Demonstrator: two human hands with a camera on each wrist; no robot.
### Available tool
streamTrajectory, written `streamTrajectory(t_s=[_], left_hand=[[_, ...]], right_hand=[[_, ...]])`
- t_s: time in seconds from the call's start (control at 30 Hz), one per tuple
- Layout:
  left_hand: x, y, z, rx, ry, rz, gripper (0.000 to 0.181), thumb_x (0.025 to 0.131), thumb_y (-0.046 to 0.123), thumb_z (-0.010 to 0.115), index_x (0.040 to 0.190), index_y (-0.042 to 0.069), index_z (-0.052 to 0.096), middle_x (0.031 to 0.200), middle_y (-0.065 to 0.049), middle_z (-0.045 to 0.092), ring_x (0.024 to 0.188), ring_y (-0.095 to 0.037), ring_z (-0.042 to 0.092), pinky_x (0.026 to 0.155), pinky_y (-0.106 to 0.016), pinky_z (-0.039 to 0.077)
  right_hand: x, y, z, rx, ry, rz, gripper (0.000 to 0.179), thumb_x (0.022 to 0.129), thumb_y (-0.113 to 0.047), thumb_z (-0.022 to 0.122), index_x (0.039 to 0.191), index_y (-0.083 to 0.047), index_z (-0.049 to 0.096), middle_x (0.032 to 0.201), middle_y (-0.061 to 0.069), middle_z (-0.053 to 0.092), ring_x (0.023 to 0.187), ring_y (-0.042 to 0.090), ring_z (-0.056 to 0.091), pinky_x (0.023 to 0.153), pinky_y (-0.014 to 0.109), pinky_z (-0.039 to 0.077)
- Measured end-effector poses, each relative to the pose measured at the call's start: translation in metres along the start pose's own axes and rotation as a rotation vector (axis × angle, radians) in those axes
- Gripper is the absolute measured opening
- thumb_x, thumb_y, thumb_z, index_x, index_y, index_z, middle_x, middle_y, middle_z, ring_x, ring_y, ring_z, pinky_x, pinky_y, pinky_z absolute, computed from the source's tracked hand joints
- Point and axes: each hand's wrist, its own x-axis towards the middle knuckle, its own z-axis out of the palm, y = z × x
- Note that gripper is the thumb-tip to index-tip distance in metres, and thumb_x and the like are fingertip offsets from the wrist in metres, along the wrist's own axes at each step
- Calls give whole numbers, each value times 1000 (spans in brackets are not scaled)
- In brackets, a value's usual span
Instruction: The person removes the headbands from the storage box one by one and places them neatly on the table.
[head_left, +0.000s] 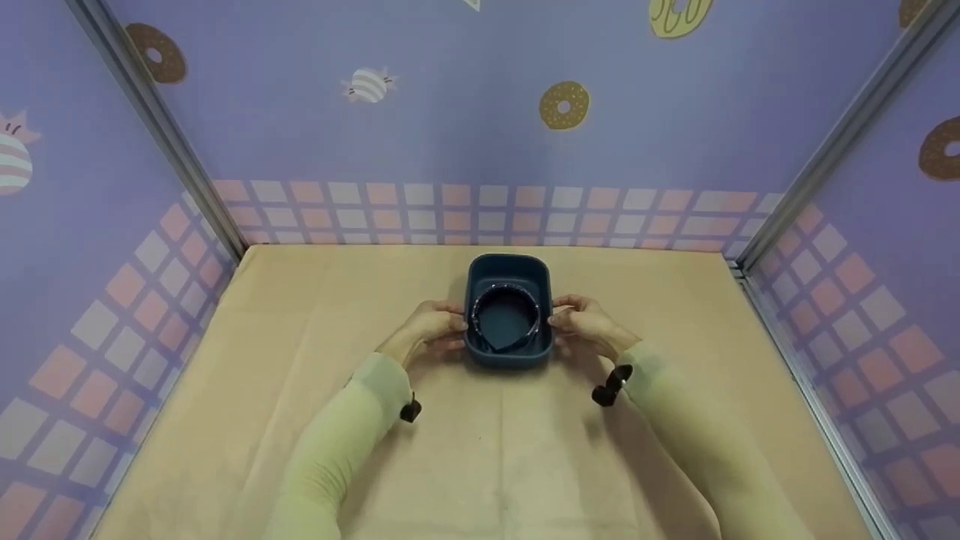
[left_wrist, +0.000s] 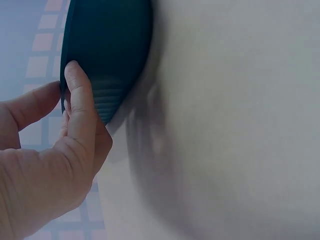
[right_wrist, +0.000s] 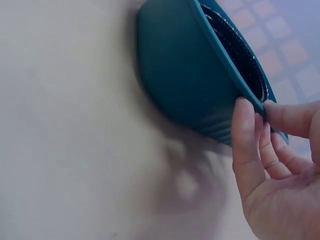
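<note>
A dark teal plastic bin [head_left: 508, 266] with rounded corners stands near the middle of the table. Inside it lies a dark ring-shaped band [head_left: 478, 313] with glittering edges, also partly visible over the rim in the right wrist view. My left hand [head_left: 436, 322] pinches the bin's left rim, thumb on the inner side and fingers against the ribbed outer wall [left_wrist: 107, 45]. On the opposite side, my right hand [head_left: 586, 319] pinches the right rim in the same manner, beside the band [right_wrist: 237, 42]. The bin's underside is hidden in the head view.
A beige cloth [head_left: 337, 300] covers the table, with faint creases. Purple walls [head_left: 465, 142] with donut and candy pictures close off the back and both sides, joined by metal corner posts [head_left: 161, 135]. Dark wrist-worn devices [head_left: 613, 386] sit at both cuffs.
</note>
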Motion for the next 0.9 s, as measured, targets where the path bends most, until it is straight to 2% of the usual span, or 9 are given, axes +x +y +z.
streamTrajectory(t_s=[0.17,0.4,0.7,0.77,0.9], left_hand=[[-14,-9,-13,-14,7,3,49,99,-2,71,147,-3,63,122,-8,74,102,-15,74,87,-31,70],[-33,-18,-32,19,0,28,50,99,-1,69,148,-5,62,137,-16,76,103,-15,77,87,-30,70],[-54,-34,-50,-32,-33,46,52,98,-1,70,148,-8,58,113,-4,76,96,-12,76,81,-28,68],[-58,-37,-53,-44,-42,42,53,98,-1,70,149,-8,57,118,-6,76,96,-12,75,82,-28,68],[-66,-43,-62,-43,-60,35,57,99,-1,69,154,-7,54,140,-18,74,102,-13,76,85,-29,67]], right_hand=[[-6,0,18,-1,-27,22,52,104,1,70,153,2,52,96,-2,69,80,12,67,76,30,66],[-13,1,41,54,-57,20,53,103,4,69,153,0,50,96,0,70,76,12,69,72,28,65],[-23,6,65,107,-105,9,56,102,7,69,153,1,46,95,1,68,72,12,67,64,27,62],[-25,8,70,111,-111,13,57,101,7,68,153,1,46,94,0,69,74,13,68,65,27,63],[-31,11,79,118,-132,20,57,101,6,69,153,-2,46,96,0,68,79,13,68,70,30,65]])
